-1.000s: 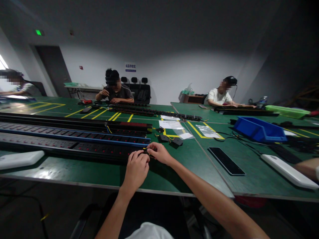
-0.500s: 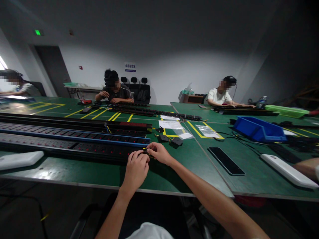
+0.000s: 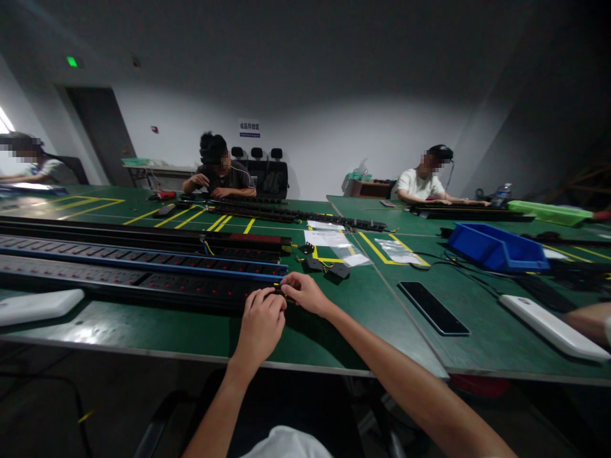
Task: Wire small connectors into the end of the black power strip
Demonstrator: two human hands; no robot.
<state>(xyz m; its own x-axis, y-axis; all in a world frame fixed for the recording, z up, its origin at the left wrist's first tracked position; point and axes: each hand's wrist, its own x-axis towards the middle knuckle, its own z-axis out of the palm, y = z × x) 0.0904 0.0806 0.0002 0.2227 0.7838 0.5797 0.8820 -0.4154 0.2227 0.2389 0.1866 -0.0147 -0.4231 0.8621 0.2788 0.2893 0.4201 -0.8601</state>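
A long black power strip [image 3: 191,289] with rows of sockets and red dots lies nearest me on the table. My left hand [image 3: 264,318] is closed over its right end, fingers curled onto the top. Just beyond that end, my right hand [image 3: 305,294] pinches with thumb and forefinger. A little yellow shows at its fingertips, but what it grips is too small and covered to name. Behind lies a second strip with a blue edge [image 3: 229,272], and farther back a black rail [image 3: 143,236]. Small black end pieces [image 3: 338,271] with wires sit right of the strips.
A dark phone [image 3: 433,308] and a white device [image 3: 554,327] lie to the right, with a blue bin [image 3: 496,248] and cables behind. Another white device [image 3: 41,306] is at left. Papers [image 3: 329,238] lie mid-table. Co-workers sit across the table; another person's arm [image 3: 589,323] reaches in at right.
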